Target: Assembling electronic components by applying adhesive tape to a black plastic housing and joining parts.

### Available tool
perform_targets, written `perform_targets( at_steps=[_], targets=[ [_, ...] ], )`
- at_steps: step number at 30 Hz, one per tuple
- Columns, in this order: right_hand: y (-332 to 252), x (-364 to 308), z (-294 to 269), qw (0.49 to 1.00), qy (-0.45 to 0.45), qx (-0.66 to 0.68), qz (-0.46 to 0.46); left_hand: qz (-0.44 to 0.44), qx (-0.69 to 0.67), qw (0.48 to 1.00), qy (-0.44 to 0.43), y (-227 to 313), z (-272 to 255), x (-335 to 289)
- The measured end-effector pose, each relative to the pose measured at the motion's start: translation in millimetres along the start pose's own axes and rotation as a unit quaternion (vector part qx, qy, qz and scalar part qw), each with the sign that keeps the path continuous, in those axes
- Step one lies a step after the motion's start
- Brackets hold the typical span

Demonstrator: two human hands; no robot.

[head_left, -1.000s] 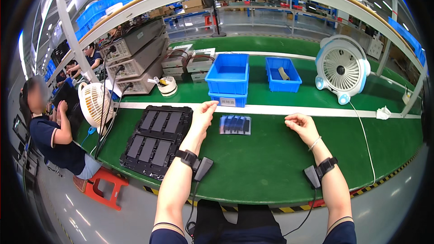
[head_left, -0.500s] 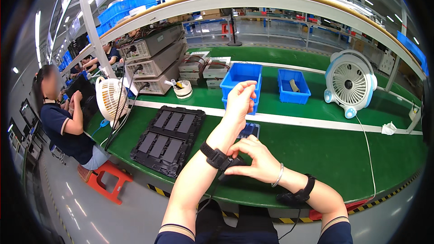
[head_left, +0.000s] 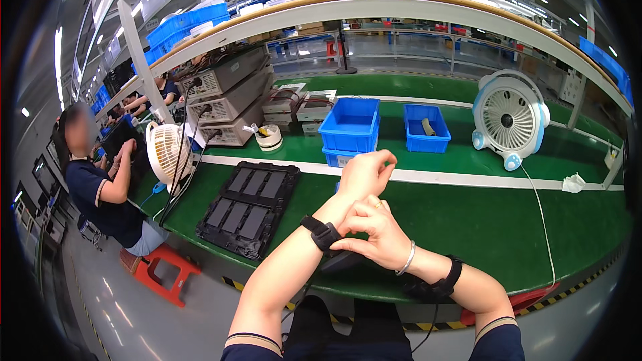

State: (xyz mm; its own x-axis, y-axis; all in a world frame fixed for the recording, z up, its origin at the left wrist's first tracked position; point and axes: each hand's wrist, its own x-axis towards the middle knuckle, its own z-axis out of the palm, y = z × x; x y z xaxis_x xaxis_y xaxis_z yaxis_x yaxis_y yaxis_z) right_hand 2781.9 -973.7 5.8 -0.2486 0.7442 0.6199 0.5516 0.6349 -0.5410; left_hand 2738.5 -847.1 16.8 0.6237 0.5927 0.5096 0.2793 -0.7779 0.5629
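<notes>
My left hand (head_left: pixel 364 174) is raised over the bench, its fingers loosely bent and nothing between them. Round my left wrist runs a black strap (head_left: pixel 322 232) with a dark module on it. My right hand (head_left: pixel 380 232) reaches across, thumb and fingers pinched at the strap's edge. A second black strap (head_left: pixel 453 277) circles my right forearm, beside a metal bangle (head_left: pixel 406 259). Left of my hands lies a black plastic tray (head_left: pixel 289 180) holding several flat dark-grey rectangular pieces (head_left: pixel 251 222). A stacked pair of blue bins (head_left: pixel 349 142) stands just behind my left hand.
Another blue bin (head_left: pixel 426 143) holds a small beige piece. A white-and-blue fan (head_left: pixel 509 120) stands at right, a cream fan (head_left: pixel 167 154) at left. Grey equipment boxes (head_left: pixel 231 103) are stacked behind. A co-worker (head_left: pixel 107 187) sits at left on a red stool (head_left: pixel 159 273). A shelf beam (head_left: pixel 401 7) spans overhead.
My left hand has lowered and its fingers now point more to the right. My right hand has shifted slightly up along the left wrist, still at the strap. The view has moved a little.
</notes>
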Motion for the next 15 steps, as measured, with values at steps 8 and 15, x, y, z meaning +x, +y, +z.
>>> perform_targets(
  at_steps=[8,15],
  targets=[
    [3.9,5.3,8.8,0.996,-0.060,0.066,0.002,0.285,0.358,0.875,-0.159,-23.8,12.5,-43.6],
    [-15.2,7.0,-4.0,0.989,-0.013,-0.114,-0.090,0.020,-0.091,0.994,-0.061,14.5,-4.5,-17.3]
  ],
)
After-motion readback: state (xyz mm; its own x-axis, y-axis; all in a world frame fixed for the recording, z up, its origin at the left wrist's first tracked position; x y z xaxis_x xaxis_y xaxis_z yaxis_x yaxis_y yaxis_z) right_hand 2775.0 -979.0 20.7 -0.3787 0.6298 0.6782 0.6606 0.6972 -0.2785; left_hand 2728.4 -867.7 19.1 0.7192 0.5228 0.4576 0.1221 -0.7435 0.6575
